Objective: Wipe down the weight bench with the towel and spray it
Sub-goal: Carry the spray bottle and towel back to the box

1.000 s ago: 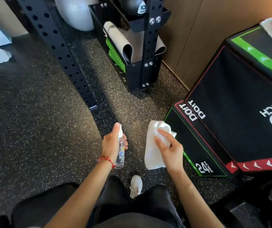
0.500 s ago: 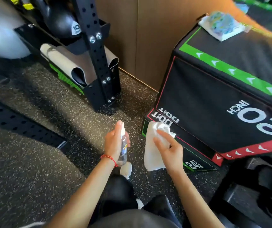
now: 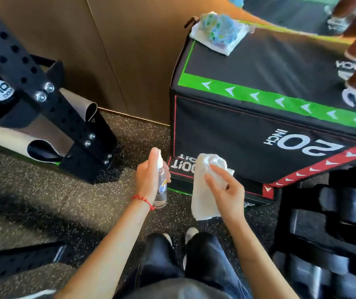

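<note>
Two hands up, both loaded. Left hand wrapped around the spray bottle, held upright, one fingertip resting on the nozzle cap. Right hand pinching the towel between thumb and fingers, cloth hanging slack below the knuckles and just beside the bottle. Nozzle aimed across toward the towel, so probably wetting the cloth first.

Good practice for that: keep the towel bunched thick in front of the nozzle, press short bursts, hold the bottle upright so the tube draws, dampen rather than soak, and turn away from the plyo box beyond the right hand to spare its fabric.

No weight bench identifiable anywhere; possibly off frame. Dark blurred shapes right of the right hand, hard to name. Liquid level in the bottle unreadable. Feet mostly hidden beneath the forearms.
</note>
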{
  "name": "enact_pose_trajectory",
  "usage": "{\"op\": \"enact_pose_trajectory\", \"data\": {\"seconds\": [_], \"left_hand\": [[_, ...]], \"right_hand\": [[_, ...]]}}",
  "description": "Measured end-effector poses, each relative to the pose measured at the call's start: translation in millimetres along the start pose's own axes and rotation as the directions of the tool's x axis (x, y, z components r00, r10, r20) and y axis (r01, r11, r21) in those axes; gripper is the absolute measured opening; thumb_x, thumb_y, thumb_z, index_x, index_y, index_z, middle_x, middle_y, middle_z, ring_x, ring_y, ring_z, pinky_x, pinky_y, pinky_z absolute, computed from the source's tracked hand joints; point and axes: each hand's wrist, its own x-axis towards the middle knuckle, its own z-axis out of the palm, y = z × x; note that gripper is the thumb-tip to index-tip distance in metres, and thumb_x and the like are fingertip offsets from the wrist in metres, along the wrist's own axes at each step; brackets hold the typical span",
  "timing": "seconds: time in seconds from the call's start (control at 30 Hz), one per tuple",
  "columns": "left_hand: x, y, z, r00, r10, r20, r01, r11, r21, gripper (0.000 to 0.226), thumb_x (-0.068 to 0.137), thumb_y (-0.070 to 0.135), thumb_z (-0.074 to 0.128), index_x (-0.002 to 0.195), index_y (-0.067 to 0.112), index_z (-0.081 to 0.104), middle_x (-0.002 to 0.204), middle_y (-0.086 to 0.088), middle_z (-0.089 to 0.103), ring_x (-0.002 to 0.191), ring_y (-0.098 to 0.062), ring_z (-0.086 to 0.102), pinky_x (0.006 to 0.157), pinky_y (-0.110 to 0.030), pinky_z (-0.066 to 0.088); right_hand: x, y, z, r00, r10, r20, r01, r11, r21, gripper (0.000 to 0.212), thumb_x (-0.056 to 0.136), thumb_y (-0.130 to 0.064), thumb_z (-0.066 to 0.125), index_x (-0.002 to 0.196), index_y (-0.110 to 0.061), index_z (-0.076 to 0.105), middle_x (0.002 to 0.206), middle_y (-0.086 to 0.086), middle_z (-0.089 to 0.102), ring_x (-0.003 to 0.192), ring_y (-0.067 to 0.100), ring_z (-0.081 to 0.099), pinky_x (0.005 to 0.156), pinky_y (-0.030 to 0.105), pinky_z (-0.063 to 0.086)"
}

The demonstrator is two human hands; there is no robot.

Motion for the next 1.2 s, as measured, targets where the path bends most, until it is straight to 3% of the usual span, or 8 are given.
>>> {"op": "enact_pose_trajectory", "data": {"seconds": [0.1,0.3,0.43,0.57,0.7,0.93,1.07,1.2], "left_hand": [[21.2,17.9,22.5,0.999,0.014,0.046,-0.014,1.0,-0.006,0.068,0.07,0.064,0.037,0.057,0.0,0.056,0.046,-0.007,0.055,0.043,-0.017,0.053,0.049,-0.024,0.043],[62.5,71.4,77.3,0.984,0.147,0.097,-0.14,0.988,-0.072,0.073,0.078,0.055,0.036,0.057,-0.013,0.053,0.046,-0.013,0.052,0.044,-0.018,0.051,0.045,-0.02,0.041],[85.9,113.2,110.9,0.961,0.256,0.108,-0.243,0.963,-0.119,0.072,0.071,0.056,0.038,0.048,-0.011,0.049,0.042,-0.015,0.048,0.045,-0.021,0.047,0.045,-0.02,0.037],[109.1,149.4,136.9,0.952,0.284,0.118,-0.25,0.938,-0.239,0.07,0.073,0.054,0.041,0.049,-0.012,0.048,0.044,-0.019,0.047,0.046,-0.027,0.042,0.05,-0.026,0.04],[129.8,174.1,156.2,0.934,0.337,0.117,-0.309,0.928,-0.207,0.073,0.084,0.047,0.035,0.053,-0.017,0.048,0.048,-0.021,0.047,0.047,-0.028,0.043,0.049,-0.026,0.038],[178.6,196.2,174.0,0.89,0.422,0.174,-0.382,0.897,-0.222,0.072,0.08,0.06,0.036,0.053,-0.005,0.052,0.039,-0.003,0.05,0.041,-0.014,0.048,0.047,-0.018,0.039],[201.3,194.4,178.2,0.872,0.449,0.193,-0.405,0.885,-0.229,0.065,0.088,0.048,0.032,0.052,-0.002,0.052,0.041,-0.004,0.05,0.043,-0.015,0.049,0.049,-0.022,0.041],[212.5,190.7,180.1,0.862,0.46,0.213,-0.408,0.879,-0.246,0.065,0.084,0.053,0.035,0.051,0.001,0.053,0.042,-0.003,0.052,0.043,-0.015,0.05,0.052,-0.023,0.042]], "right_hand": [[25.1,-13.1,-7.1,0.999,-0.027,-0.045,0.028,0.999,0.019,0.029,0.079,-0.027,0.071,0.086,-0.054,0.064,0.084,-0.025,0.065,0.078,-0.007,0.059,0.068,0.013,0.047],[93.4,-49.8,-24.7,0.993,-0.096,-0.067,0.099,0.994,0.051,0.026,0.079,-0.031,0.071,0.085,-0.055,0.065,0.093,-0.034,0.064,0.086,-0.01,0.057,0.077,0.018,0.046],[140.5,-74.6,-38.9,0.985,-0.155,-0.08,0.158,0.987,0.031,0.026,0.078,-0.034,0.071,0.083,-0.059,0.063,0.089,-0.035,0.064,0.082,-0.012,0.057,0.075,0.019,0.046],[182.1,-95.7,-47.6,0.976,-0.207,-0.072,0.21,0.977,0.037,0.026,0.079,-0.029,0.071,0.083,-0.054,0.064,0.088,-0.041,0.061,0.089,-0.013,0.057,0.077,0.011,0.045],[215.5,-110.7,-46.7,0.975,-0.205,-0.087,0.207,0.978,0.021,0.025,0.079,-0.028,0.072,0.089,-0.049,0.063,0.091,-0.027,0.064,0.084,-0.009,0.058,0.076,0.011,0.045],[258.4,-118.1,-25.1,0.979,-0.131,-0.156,0.125,0.991,-0.045,0.024,0.078,-0.033,0.071,0.102,-0.036,0.068,0.093,-0.016,0.067,0.079,-0.001,0.058,0.076,0.017,0.046],[271.8,-115.5,-11.4,0.981,-0.088,-0.174,0.07,0.992,-0.109,0.029,0.077,-0.033,0.071,0.106,-0.037,0.066,0.092,-0.014,0.065,0.077,-0.005,0.053,0.066,0.003,0.039],[278.8,-113.7,-2.5,0.983,-0.044,-0.176,0.002,0.973,-0.229,0.034,0.079,-0.033,0.069,0.112,-0.039,0.062,0.093,-0.007,0.063,0.081,0.004,0.052,0.066,0.008,0.034]]}}
